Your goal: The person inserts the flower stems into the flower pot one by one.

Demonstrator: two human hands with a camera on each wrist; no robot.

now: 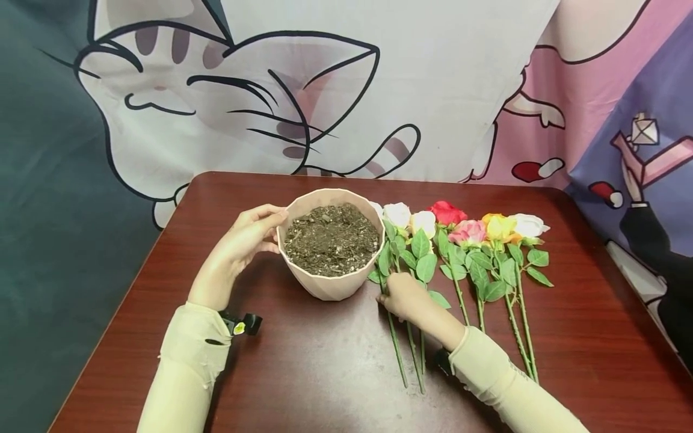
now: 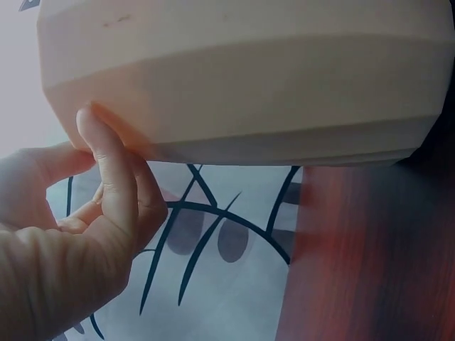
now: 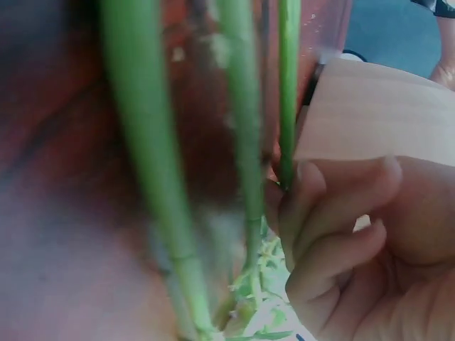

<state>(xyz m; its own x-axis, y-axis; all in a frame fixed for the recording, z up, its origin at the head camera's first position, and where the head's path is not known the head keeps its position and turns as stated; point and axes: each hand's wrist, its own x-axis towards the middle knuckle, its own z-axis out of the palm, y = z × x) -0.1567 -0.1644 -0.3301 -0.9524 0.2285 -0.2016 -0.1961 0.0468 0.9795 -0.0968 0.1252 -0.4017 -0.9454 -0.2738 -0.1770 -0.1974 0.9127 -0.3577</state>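
Observation:
A cream faceted flowerpot (image 1: pixel 330 288) holds dark soil (image 1: pixel 331 240). My left hand (image 1: pixel 250 234) holds the pot at its left rim; the left wrist view shows the fingers (image 2: pixel 106 156) bent against the pot wall. To the right of the pot, my right hand (image 1: pixel 406 294) pinches the leftmost rose stem (image 1: pixel 397 349) below its leaves. That same stem (image 3: pixel 288 92) runs down to the fingertips in the right wrist view. The rose's head is partly hidden behind the pot. White roses (image 1: pixel 397 214) lie just beyond the right hand.
Further right on the brown table (image 1: pixel 303 373) lie a red rose (image 1: pixel 447 213), a pink rose (image 1: pixel 468 232), a yellow rose (image 1: pixel 499 228) and another white rose (image 1: pixel 529 226), stems toward me. A cat-printed cloth (image 1: pixel 335 90) hangs behind the table.

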